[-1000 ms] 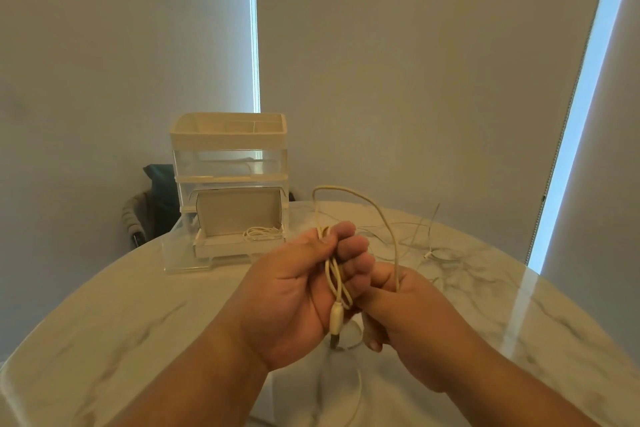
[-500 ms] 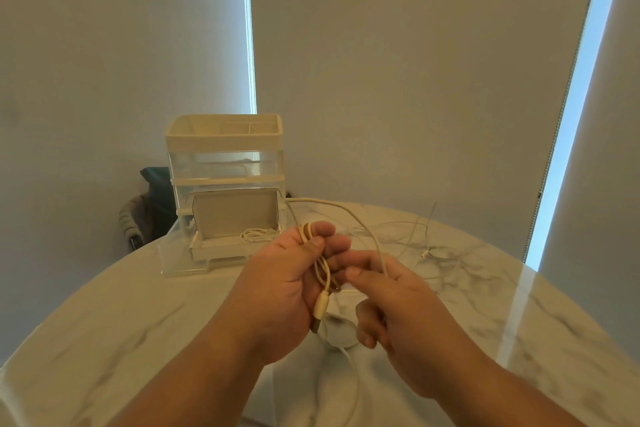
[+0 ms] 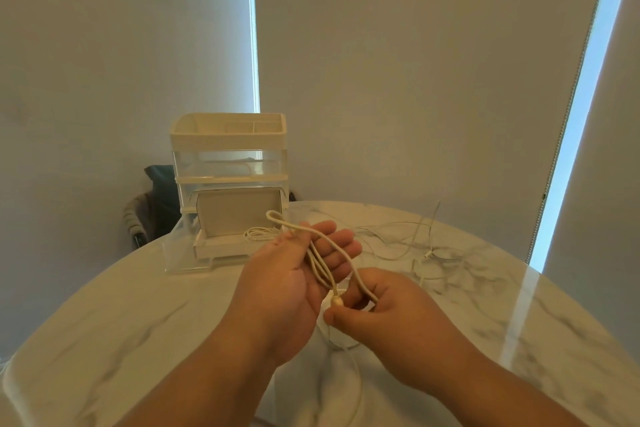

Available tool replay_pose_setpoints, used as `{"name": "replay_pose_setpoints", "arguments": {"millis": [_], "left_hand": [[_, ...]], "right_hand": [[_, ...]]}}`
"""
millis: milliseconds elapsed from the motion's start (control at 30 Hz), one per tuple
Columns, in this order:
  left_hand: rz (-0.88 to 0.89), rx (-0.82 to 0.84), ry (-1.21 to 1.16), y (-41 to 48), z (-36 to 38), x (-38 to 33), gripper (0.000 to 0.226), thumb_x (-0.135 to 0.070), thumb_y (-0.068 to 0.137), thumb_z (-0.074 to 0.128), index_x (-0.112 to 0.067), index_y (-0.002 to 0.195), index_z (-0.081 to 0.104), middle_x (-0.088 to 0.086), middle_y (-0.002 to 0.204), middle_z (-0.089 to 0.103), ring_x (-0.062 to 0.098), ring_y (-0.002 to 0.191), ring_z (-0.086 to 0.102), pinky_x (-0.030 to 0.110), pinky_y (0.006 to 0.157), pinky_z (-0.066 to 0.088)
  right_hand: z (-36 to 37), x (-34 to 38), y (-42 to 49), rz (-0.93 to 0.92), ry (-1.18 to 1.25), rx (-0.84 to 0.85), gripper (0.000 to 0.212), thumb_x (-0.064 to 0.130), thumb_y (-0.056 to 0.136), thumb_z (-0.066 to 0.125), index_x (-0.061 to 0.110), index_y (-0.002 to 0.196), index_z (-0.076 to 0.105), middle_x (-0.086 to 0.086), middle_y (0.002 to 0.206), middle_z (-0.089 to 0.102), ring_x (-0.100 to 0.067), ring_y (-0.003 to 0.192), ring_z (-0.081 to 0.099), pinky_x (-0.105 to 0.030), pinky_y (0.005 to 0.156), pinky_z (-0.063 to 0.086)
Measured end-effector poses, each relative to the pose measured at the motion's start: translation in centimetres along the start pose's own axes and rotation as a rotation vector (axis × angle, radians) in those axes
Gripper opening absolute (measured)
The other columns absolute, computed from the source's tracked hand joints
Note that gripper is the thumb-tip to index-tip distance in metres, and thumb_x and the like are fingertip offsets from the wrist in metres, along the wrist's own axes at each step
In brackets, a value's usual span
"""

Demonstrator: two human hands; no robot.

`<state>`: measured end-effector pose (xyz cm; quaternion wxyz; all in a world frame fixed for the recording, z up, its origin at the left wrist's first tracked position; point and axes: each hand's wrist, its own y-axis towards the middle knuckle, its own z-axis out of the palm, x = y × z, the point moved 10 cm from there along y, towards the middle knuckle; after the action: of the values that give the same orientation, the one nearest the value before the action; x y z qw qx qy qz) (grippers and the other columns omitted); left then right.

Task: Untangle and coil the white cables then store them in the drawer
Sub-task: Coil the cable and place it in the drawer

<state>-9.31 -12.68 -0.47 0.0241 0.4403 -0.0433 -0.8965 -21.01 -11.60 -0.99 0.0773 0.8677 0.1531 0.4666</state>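
Note:
A thick white cable lies in loops across the open palm of my left hand, pinned by the thumb, with one loop sticking out toward the drawer unit. My right hand pinches the cable beside its plug end, just below the left palm. The cable's tail drops to the table under my hands. The bottom drawer of the organizer is pulled out and holds a thin coiled white cable. More thin white cables lie tangled on the table to the right.
The round marble table carries the organizer at its far side, with a clear stand in front of it. A dark chair with cloth on it stands behind the table at the left. Blinds cover the windows behind.
My left hand has opened from a fist to a flat palm with the loops across it. My right hand has slid down the cable to pinch it near the plug end.

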Motion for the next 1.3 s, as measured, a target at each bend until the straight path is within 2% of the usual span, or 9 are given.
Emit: {"name": "replay_pose_setpoints", "arguments": {"millis": [67,200,333,467,633,800,933,1133,1300], "left_hand": [[-0.024,-0.020,0.007,0.0,-0.3,0.5,0.032,-0.020,0.105,0.039,0.001,0.107,0.062,0.012,0.080,0.073,0.018,0.064,0.068,0.029,0.063,0.052],[-0.061,0.043,0.100,0.2,-0.1,0.6,0.024,-0.018,0.103,0.038,-0.006,0.099,0.058,0.001,0.061,0.043,0.011,0.048,0.034,0.029,0.053,0.029],[-0.093,0.156,0.377,0.3,0.3,0.8,0.027,-0.020,0.103,0.039,-0.008,0.089,0.059,0.001,0.057,0.040,0.012,0.046,0.030,0.028,0.051,0.028],[-0.154,0.291,0.634,0.0,0.2,2.3,0.030,-0.028,0.102,0.046,-0.011,0.087,0.066,0.001,0.059,0.048,0.014,0.050,0.039,0.034,0.058,0.027],[-0.236,0.465,0.735,-1.1,1.2,3.5,0.037,-0.033,0.085,0.052,-0.003,0.098,0.068,0.007,0.068,0.058,0.018,0.057,0.047,0.045,0.065,0.030],[-0.148,0.357,0.798,-0.4,0.5,2.6,0.041,-0.033,0.104,0.038,-0.010,0.091,0.069,0.012,0.079,0.071,0.018,0.059,0.052,0.037,0.058,0.034],[-0.141,0.197,0.723,0.2,-0.4,2.0,0.039,-0.026,0.106,0.036,-0.001,0.091,0.062,0.014,0.075,0.071,0.019,0.061,0.064,0.027,0.058,0.048],[0.180,0.038,1.268,1.0,-1.3,-0.7,0.040,-0.036,0.103,0.039,-0.018,0.073,0.058,-0.008,0.058,0.054,0.003,0.048,0.045,0.023,0.055,0.037],[0.315,0.140,1.464,0.2,0.6,-0.4,0.034,-0.039,0.101,0.039,-0.020,0.079,0.057,-0.007,0.069,0.054,0.005,0.063,0.049,0.024,0.060,0.039]], "right_hand": [[0.4,0.0,0.2,-0.022,-0.038,0.028,0.023,0.032,0.077,0.081,0.017,0.072,0.064,0.005,0.073,0.067,-0.007,0.062,0.057,-0.026,0.062,0.048],[0.6,-0.4,0.0,-0.016,0.131,0.063,0.035,0.044,0.071,0.084,0.016,0.073,0.065,0.010,0.067,0.064,0.004,0.056,0.051,-0.017,0.058,0.042],[-3.0,-0.8,0.5,-0.061,0.483,-0.171,0.056,0.072,0.077,0.061,0.017,0.077,0.071,0.004,0.060,0.052,-0.008,0.051,0.043,-0.021,0.052,0.037],[-5.9,-2.7,1.5,-0.020,0.832,-0.329,0.044,0.048,0.089,0.051,0.015,0.070,0.072,-0.002,0.052,0.036,-0.013,0.041,0.031,-0.034,0.054,0.026],[-6.7,-6.0,2.2,0.160,1.052,-0.408,0.042,0.036,0.103,0.046,0.010,0.075,0.062,0.000,0.054,0.025,-0.014,0.044,0.020,-0.033,0.051,0.027],[-6.8,-6.3,2.7,0.143,0.680,-0.316,0.028,0.033,0.096,0.057,0.008,0.087,0.066,0.002,0.056,0.035,-0.013,0.046,0.030,-0.037,0.055,0.034],[-6.5,-4.7,2.4,0.048,0.414,-0.290,0.040,0.052,0.069,0.070,0.032,0.104,0.066,0.005,0.076,0.059,-0.015,0.065,0.053,-0.035,0.064,0.047],[-9.6,0.0,-1.1,-0.230,0.187,-0.534,0.054,0.060,0.074,0.075,0.051,0.123,0.053,0.023,0.119,0.056,-0.002,0.108,0.057,-0.026,0.085,0.049],[-4.2,0.8,0.1,-0.163,-0.139,-0.197,0.024,0.044,0.083,0.073,0.050,0.105,0.066,0.030,0.099,0.064,0.012,0.090,0.058,-0.013,0.070,0.045]]}}
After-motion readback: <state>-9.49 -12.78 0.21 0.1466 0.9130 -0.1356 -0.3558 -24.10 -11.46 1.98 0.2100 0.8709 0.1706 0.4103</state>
